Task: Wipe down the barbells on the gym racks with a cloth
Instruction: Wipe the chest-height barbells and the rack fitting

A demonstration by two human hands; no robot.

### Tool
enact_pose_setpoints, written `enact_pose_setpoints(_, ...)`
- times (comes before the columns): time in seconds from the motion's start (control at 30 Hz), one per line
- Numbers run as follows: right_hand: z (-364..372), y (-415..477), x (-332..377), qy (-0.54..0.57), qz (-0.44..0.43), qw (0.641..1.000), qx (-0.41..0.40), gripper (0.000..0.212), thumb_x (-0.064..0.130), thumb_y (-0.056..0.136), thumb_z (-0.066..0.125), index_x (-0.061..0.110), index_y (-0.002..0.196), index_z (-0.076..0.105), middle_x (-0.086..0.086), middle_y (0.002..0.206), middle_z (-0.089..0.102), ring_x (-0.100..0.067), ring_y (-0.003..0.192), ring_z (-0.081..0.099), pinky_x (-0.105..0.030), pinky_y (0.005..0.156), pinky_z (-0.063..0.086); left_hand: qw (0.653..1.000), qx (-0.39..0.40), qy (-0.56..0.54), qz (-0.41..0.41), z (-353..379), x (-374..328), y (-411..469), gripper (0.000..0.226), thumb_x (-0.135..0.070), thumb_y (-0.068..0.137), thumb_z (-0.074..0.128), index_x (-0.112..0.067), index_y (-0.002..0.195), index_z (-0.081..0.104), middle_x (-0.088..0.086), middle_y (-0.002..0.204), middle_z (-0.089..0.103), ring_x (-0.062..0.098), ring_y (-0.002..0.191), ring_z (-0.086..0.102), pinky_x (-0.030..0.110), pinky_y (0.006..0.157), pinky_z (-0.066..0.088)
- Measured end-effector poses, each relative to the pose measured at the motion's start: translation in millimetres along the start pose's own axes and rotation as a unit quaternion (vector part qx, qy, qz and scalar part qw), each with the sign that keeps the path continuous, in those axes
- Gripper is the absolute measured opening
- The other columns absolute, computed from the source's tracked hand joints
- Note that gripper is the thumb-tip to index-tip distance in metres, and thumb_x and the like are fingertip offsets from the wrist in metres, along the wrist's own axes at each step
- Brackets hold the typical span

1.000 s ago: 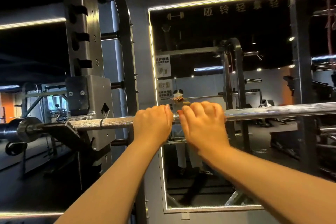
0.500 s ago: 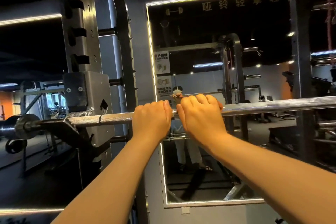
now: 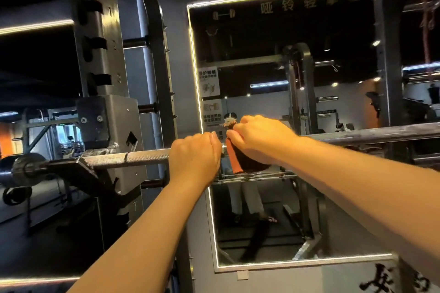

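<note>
A steel barbell (image 3: pixel 142 157) lies across the rack at chest height, resting on the left hook (image 3: pixel 78 169). My left hand (image 3: pixel 194 156) grips the bar with fingers curled over it. Right beside it, my right hand (image 3: pixel 259 140) holds a dark cloth with an orange edge (image 3: pixel 238 162), which hangs down from the bar under the palm. The bar runs on to the right (image 3: pixel 381 134) past my forearm.
The rack's numbered upright (image 3: pixel 95 38) and hook bracket (image 3: pixel 112 126) stand left of my hands. A lit-edged wall mirror (image 3: pixel 285 78) is straight ahead, reflecting racks. Another rack post (image 3: pixel 385 54) rises at the right. The bar's sleeve end (image 3: pixel 21 169) sticks out far left.
My right hand has lifted slightly off the bar, and the dark cloth now shows hanging below it. The left hand keeps its grip in the same place.
</note>
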State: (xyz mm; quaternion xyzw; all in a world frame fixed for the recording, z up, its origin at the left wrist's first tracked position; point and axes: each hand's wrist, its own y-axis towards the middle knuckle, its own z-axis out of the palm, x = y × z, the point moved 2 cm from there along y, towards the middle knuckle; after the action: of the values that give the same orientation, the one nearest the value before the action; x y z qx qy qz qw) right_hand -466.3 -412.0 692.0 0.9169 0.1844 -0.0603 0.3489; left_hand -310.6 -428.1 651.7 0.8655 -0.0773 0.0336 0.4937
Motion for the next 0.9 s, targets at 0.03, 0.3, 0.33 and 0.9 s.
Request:
enact_pose_setpoints(0.03, 12.0, -5.5, 4.0, -0.003, 0.000, 0.999, -0.043, 0.042, 0.046, 0.108, 0.032, 0.018, 0.119, 0.061, -0.006, 0.110, 0.066, -0.025, 0.100, 0.063, -0.043, 0.087, 0.055, 1.000, -0.001, -0.007, -0.003, 0.0, -0.1, -0.6, 0.036, -0.037, 0.109, 0.023, -0.023, 0.082, 0.042, -0.010, 0.063, 0.029, 0.007, 0.055, 0.033, 0.028, 0.065, 0.037)
enact_pose_setpoints(0.3, 48.2, -34.9, 19.5, -0.091, -0.004, 0.974, -0.208, 0.040, 0.040, 0.104, 0.032, 0.018, 0.121, 0.061, -0.008, 0.109, 0.067, -0.030, 0.099, 0.063, -0.046, 0.091, 0.043, 0.999, -0.026, -0.021, 0.001, 2.6, 0.2, -0.9, 0.038, -0.041, 0.110, 0.026, -0.024, 0.078, 0.039, -0.010, 0.063, 0.035, 0.006, 0.053, 0.033, 0.029, 0.065, 0.035)
enact_pose_setpoints(0.33, 34.4, -30.5, 20.1, -0.083, -0.020, 0.981, -0.175, 0.042, 0.042, 0.107, 0.027, 0.019, 0.117, 0.061, -0.007, 0.108, 0.068, -0.028, 0.099, 0.064, -0.044, 0.089, 0.046, 1.000, -0.028, -0.012, 0.002, 2.6, -0.3, -1.1, 0.038, -0.040, 0.110, 0.024, -0.024, 0.079, 0.039, -0.009, 0.065, 0.038, 0.009, 0.056, 0.038, 0.029, 0.065, 0.035)
enact_pose_setpoints(0.9, 52.5, -43.0, 9.3, -0.095, -0.045, 0.978, -0.178, 0.046, 0.039, 0.100, 0.051, 0.016, 0.140, 0.050, -0.008, 0.121, 0.063, -0.031, 0.107, 0.061, -0.046, 0.094, 0.042, 0.999, 0.001, -0.016, 0.034, -6.9, 1.7, -3.8, 0.034, -0.040, 0.104, 0.018, -0.023, 0.084, 0.041, -0.009, 0.069, 0.038, 0.012, 0.063, 0.045, 0.028, 0.067, 0.039)
